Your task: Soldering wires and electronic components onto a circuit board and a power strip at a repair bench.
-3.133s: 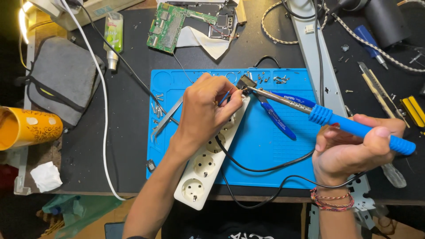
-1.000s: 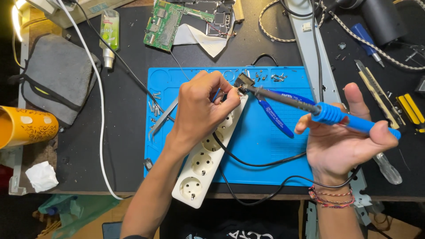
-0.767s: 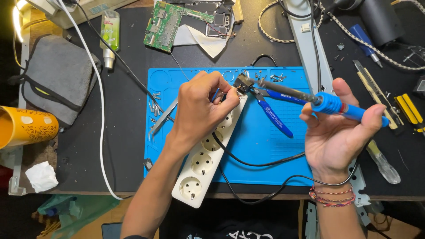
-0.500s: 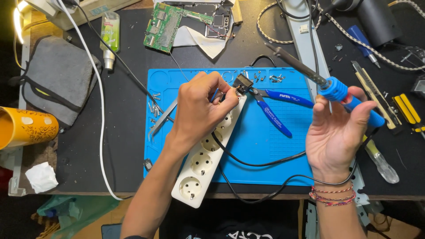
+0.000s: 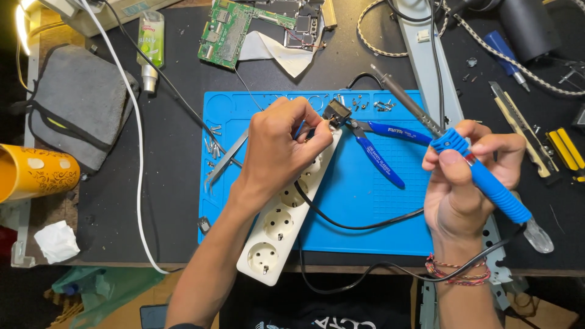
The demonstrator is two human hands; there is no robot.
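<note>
- White power strip lies under the left hand, whose fingers pinch its black switch.
- Right hand is closed around the blue soldering iron.

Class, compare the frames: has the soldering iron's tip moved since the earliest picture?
Yes. The soldering iron in the right hand has swung its tip off the power strip end, up to the blue mat top edge.

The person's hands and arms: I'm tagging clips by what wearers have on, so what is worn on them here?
Both forearms are bare, with no sleeves, gloves, rings or watch in view. The left hand and its wrist carry nothing. The wrist below the right hand wears thin braided string bracelets in red and mixed colours, stacked close together.
</note>
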